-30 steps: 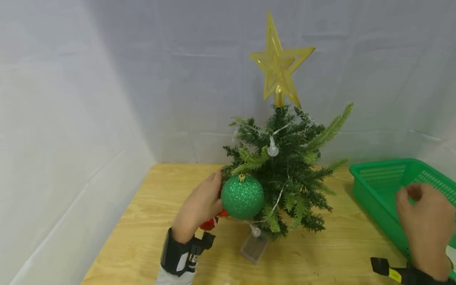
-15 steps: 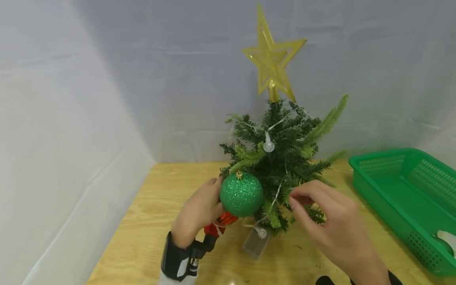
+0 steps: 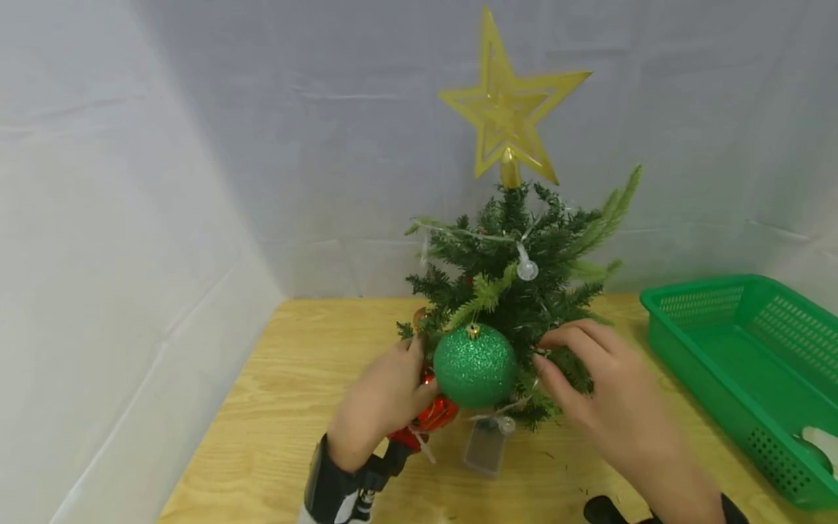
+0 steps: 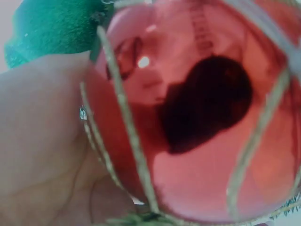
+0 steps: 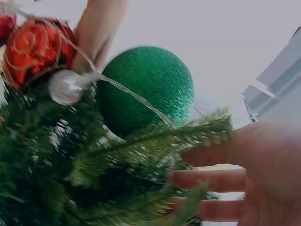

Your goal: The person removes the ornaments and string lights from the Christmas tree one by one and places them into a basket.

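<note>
A small Christmas tree (image 3: 497,247) stands on the table with a gold star (image 3: 507,116) on top. On its front hangs a glittery green bauble (image 3: 476,366). My left hand (image 3: 382,397) reaches in at the tree's left, beside the green bauble; foliage and baubles hide its fingertips. A shiny red bauble (image 4: 211,174) with gold lines fills the left wrist view before the palm. My right hand (image 3: 612,397) is right of the green bauble, thumb and forefinger close together on a light-green branch (image 5: 141,141); the other fingers (image 5: 209,181) extend among the twigs.
A green plastic basket (image 3: 694,364) stands at the right, a white item and a green bauble in its near corner. String lights with a clear bulb (image 3: 527,269) wind round the tree. A clear box (image 3: 484,447) lies at its foot. White cloth (image 3: 327,145) hangs behind.
My right hand has come from over the basket to the tree. The tree has turned slightly, carrying the green bauble rightward and showing more red bauble. My left hand has shifted right with it.
</note>
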A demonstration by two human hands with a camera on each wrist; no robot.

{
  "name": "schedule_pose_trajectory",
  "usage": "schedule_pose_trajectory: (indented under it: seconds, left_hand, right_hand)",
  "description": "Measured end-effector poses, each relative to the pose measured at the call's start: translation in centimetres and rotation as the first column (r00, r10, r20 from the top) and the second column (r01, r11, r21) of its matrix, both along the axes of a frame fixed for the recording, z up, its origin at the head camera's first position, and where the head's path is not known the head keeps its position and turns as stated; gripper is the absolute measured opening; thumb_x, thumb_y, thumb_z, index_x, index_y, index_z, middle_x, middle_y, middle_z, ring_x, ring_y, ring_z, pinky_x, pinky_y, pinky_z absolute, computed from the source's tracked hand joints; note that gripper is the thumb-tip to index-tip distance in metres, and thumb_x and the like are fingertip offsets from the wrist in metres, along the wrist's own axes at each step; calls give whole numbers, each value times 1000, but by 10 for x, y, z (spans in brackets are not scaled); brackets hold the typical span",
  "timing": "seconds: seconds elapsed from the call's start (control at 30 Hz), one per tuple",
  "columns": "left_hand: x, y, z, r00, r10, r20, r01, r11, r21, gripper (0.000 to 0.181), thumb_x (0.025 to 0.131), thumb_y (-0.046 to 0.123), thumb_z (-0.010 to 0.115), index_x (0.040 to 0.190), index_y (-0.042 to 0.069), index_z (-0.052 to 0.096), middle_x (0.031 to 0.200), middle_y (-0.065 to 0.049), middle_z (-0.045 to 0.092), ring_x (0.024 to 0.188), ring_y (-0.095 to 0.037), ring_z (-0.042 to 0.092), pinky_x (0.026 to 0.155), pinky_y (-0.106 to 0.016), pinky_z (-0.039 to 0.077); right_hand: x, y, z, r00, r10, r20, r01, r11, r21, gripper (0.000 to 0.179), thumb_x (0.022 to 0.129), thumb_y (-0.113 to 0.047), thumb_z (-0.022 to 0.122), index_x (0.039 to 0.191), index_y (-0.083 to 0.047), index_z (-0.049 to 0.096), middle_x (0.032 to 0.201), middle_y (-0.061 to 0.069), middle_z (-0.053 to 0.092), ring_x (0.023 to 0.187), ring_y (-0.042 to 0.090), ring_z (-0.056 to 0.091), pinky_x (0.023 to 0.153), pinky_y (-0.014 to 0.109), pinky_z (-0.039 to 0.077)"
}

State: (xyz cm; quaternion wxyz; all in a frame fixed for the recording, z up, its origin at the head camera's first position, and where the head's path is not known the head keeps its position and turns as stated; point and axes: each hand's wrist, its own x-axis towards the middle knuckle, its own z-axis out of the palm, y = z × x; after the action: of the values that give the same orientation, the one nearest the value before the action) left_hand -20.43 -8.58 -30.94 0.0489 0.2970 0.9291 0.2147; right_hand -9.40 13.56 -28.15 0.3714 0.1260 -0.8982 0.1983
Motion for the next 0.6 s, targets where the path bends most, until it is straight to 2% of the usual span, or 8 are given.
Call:
schedule_pose_trajectory:
  seconds: [0.1,0.17,0.27,0.37,0.4,0.47,0.53,0.6]
  left_hand:
    - [6,3,1,999,-3,41,4,1000,-17,71,98,32,57,145,-13,28,142,-30,41,128,-42,45,104,-50,41]
    - [9,4,2,998,-23,51,24,1000,-14,74,99,40,53,145,-13,28,137,-30,47,124,-40,50,102,-48,43]
    - [12,6,3,996,-67,64,67,998,-2,78,100,46,48,144,-15,27,108,-24,63,103,-33,64,96,-45,49]
    - [14,7,5,993,-99,58,99,995,4,77,101,47,44,143,-16,29,87,-15,64,82,-26,68,90,-42,53]
    - [15,7,6,993,-106,60,106,994,0,76,102,47,42,144,-16,28,88,-16,65,82,-26,68,90,-42,53]
    - [17,8,6,993,-107,59,108,994,-6,76,103,48,37,144,-15,28,105,-24,64,93,-29,68,93,-42,51]
    - [19,9,6,992,-107,75,108,994,-12,78,103,51,33,146,-13,26,121,-28,59,104,-32,65,95,-42,49]
    - [21,10,6,989,-113,99,115,993,-11,81,101,56,30,147,-11,24,128,-28,55,111,-33,62,97,-43,48]
  right_hand:
    - [6,7,6,999,-35,38,34,999,11,21,79,-6,78,97,-12,71,95,1,67,88,24,62,68,43,51]
    - [13,9,11,996,-73,52,72,997,12,21,80,-7,78,99,-13,71,97,4,68,92,28,61,73,48,50]
    - [22,8,17,993,-112,34,113,993,-24,18,83,-6,75,100,-11,71,97,7,68,96,31,58,82,51,46]
    - [24,9,15,994,-104,-9,103,990,-94,19,86,-8,72,105,-14,70,100,6,68,99,28,58,85,48,44]
    - [22,12,11,996,-87,-17,84,988,-127,21,88,-10,71,108,-17,70,102,4,68,100,26,58,84,47,45]
    - [11,24,-8,997,-21,-71,7,983,-181,25,89,-14,70,113,-22,70,107,-2,67,100,19,59,87,39,45]
    - [9,21,-6,996,17,-86,-35,977,-212,26,90,-14,70,114,-24,69,106,-5,67,96,13,59,82,31,46]
    - [-26,58,-58,993,58,-106,-83,965,-249,32,87,-15,74,117,-24,68,110,-5,66,98,13,59,86,28,44]
